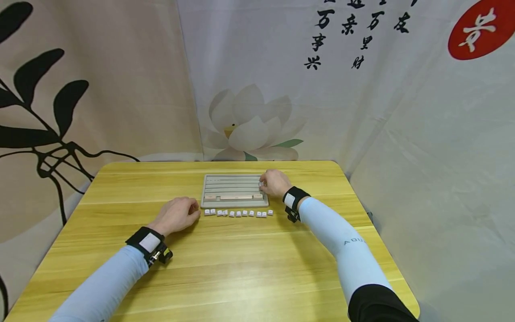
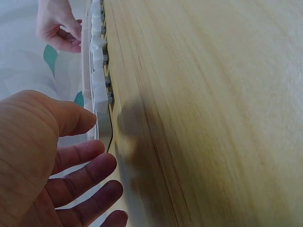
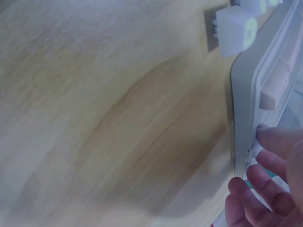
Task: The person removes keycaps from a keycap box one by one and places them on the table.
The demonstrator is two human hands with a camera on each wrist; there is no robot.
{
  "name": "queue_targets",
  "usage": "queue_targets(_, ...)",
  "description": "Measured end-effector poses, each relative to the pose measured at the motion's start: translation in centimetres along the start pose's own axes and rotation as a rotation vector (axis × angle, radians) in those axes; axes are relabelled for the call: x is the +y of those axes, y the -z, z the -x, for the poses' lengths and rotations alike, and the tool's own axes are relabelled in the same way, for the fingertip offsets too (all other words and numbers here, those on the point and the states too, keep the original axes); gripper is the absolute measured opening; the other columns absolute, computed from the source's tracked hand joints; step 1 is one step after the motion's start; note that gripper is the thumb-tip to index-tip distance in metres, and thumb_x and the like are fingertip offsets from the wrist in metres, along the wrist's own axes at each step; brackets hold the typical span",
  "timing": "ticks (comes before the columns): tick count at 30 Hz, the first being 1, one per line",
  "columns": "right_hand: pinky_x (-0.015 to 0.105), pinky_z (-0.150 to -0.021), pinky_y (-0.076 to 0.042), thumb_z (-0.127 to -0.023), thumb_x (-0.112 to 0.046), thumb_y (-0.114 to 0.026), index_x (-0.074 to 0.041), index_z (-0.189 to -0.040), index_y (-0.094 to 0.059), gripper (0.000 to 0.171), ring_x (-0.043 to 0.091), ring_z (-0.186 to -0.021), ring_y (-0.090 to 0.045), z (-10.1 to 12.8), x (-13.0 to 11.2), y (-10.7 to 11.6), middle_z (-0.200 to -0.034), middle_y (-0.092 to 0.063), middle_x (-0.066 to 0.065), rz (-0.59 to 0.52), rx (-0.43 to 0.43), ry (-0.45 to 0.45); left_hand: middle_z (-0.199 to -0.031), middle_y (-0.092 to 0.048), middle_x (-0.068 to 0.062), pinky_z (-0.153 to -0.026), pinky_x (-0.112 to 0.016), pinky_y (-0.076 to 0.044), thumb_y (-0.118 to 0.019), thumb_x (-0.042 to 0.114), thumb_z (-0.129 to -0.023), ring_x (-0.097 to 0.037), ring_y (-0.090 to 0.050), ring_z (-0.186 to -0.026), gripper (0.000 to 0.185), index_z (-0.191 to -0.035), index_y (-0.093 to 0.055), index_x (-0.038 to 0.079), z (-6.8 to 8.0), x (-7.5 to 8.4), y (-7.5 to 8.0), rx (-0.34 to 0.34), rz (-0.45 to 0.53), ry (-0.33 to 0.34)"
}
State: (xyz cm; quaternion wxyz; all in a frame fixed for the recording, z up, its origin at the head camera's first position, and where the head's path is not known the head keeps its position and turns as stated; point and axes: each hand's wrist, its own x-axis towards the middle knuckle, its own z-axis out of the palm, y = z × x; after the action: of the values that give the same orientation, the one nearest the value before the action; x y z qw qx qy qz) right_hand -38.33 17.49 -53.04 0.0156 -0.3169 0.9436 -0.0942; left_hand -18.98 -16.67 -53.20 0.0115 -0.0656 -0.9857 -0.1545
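A shallow beige keycap tray (image 1: 233, 177) with raised ridges lies on the wooden table. In its front groove sit a long pinkish spacebar keycap (image 1: 235, 197) and a shorter keycap at either end. My right hand (image 1: 276, 183) is over the tray's right end, thumb and index finger pinching a small white keycap (image 1: 261, 184), mostly hidden by the fingers. Several white keycaps (image 1: 244, 213) stand in a loose row along the tray's front edge. Just left of that row, my left hand (image 1: 179, 214) rests with relaxed, slightly bent fingers and nothing held.
The wooden table (image 1: 241, 268) extends toward me and to both sides of the tray. Behind it hangs a printed cloth (image 1: 257, 53) with a flower and writing. Each wrist wears a black strap with a small camera.
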Motion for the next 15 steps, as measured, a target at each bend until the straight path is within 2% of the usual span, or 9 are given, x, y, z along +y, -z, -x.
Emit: queue_targets(15,0.044,-0.094,-0.065,-0.105,-0.027,-0.081,-0.015,-0.123,-0.086,0.023,0.025,-0.111,-0.075,-0.3,-0.37,0.03,-0.121,-0.08,0.008,0.025,-0.035,-0.031,-0.09,-0.075,-0.001,-0.072,-0.037,-0.054,-0.074,0.029,-0.102,-0.015,-0.064,-0.079,0.022,-0.109,-0.08,0.009,-0.07,-0.13,0.04,-0.004,0.017,0.005)
